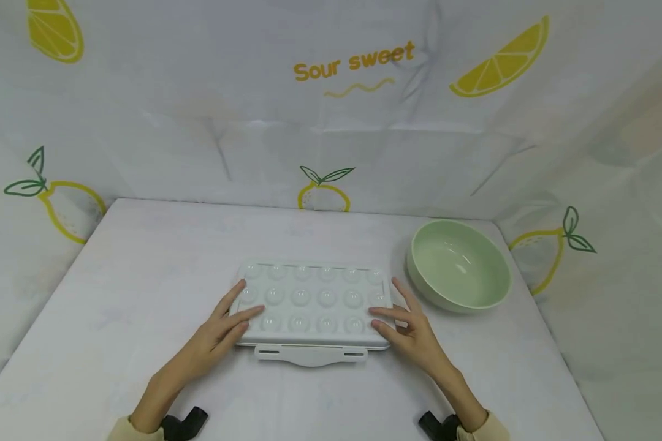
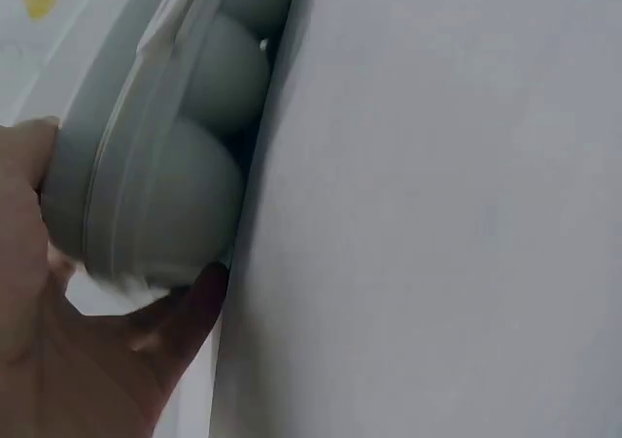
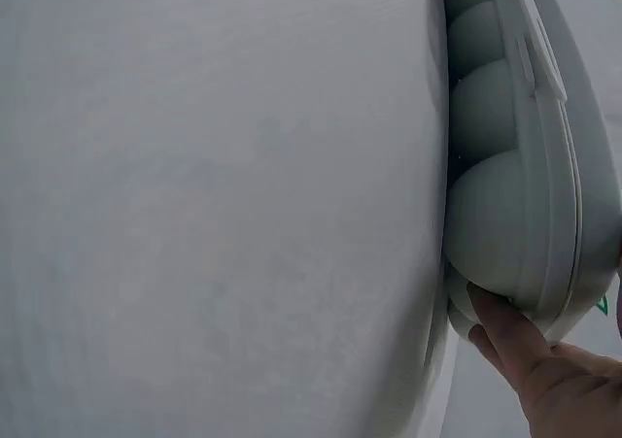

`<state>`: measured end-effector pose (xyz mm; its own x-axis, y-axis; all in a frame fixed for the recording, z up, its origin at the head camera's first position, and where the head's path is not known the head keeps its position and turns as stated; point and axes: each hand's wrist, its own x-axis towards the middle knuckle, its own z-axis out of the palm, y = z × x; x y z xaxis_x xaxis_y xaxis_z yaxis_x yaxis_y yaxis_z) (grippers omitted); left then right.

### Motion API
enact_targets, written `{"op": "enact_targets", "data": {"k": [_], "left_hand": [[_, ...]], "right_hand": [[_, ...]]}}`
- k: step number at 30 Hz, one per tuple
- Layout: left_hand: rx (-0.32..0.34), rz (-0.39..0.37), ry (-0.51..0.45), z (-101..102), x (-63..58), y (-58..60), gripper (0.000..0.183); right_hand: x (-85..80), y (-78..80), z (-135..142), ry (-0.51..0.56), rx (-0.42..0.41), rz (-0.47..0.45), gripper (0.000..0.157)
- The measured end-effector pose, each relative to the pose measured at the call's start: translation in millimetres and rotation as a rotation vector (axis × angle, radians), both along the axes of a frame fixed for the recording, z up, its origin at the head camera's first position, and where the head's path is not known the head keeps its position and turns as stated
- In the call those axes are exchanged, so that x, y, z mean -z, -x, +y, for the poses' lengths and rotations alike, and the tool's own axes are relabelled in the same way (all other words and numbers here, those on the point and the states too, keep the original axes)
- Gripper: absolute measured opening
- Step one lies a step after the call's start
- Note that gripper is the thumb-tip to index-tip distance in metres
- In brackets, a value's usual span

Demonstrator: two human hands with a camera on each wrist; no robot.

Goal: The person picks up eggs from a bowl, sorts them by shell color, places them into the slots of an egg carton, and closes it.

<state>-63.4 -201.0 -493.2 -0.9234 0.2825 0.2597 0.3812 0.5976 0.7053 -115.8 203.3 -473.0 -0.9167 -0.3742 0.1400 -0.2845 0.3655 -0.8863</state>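
Observation:
A white plastic egg box [image 1: 313,311] with rows of rounded domes on its lid lies at the front middle of the table in the head view. Its lid is closed, and a front latch flap [image 1: 311,355] sticks out toward me. My left hand [image 1: 206,346] grips the left end, with fingertips over the lid's edge. In the left wrist view, a digit presses low against a rounded egg cup [image 2: 185,205]. At the opposite end, my right hand [image 1: 416,337] holds the box, fingers spread over the edge. The right wrist view shows fingers [image 3: 510,331] under the end cup.
A light green bowl [image 1: 458,278] stands on the white table [image 1: 143,275], right of the egg box and farther back. White cloth walls [image 1: 254,141] printed with lemons enclose the back and sides.

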Motion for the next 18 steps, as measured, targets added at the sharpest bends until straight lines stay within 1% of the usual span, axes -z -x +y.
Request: {"op": "enact_targets", "data": {"k": [3,5,6,8,9,13,15,18], "left_hand": [[0.022,0.008,0.023,4,1.4,-4.2,0.04],[0.016,0.008,0.038,7,0.4,-5.6,0.04],[0.005,0.004,0.048,8,-0.1,-6.4,0.04],[-0.017,0.002,0.067,11,-1.2,-7.9,0.043],[-0.027,0.006,0.078,12,-1.5,-8.5,0.048],[-0.064,0.048,0.101,19,-0.6,-10.0,0.072],[-0.087,0.079,0.115,21,0.3,-9.9,0.076],[-0.119,0.13,0.142,24,2.3,-9.2,0.078]], "right_hand": [[1.9,-1.9,-3,-0.059,0.012,0.093,0.017],[2.3,-2.8,-5,-0.107,0.011,0.13,0.018],[2.6,-3.7,-6,-0.124,0.006,0.132,0.02],[2.7,-6.5,-9,-0.167,-0.01,0.156,0.029],[2.8,-8.4,-11,-0.189,-0.017,0.171,0.036],[2.7,-14.9,-15,-0.29,-0.023,0.254,0.069],[2.1,-16.5,-17,-0.322,-0.015,0.289,0.076],[1.0,-17.1,-18,-0.34,0.0,0.306,0.079]]}}
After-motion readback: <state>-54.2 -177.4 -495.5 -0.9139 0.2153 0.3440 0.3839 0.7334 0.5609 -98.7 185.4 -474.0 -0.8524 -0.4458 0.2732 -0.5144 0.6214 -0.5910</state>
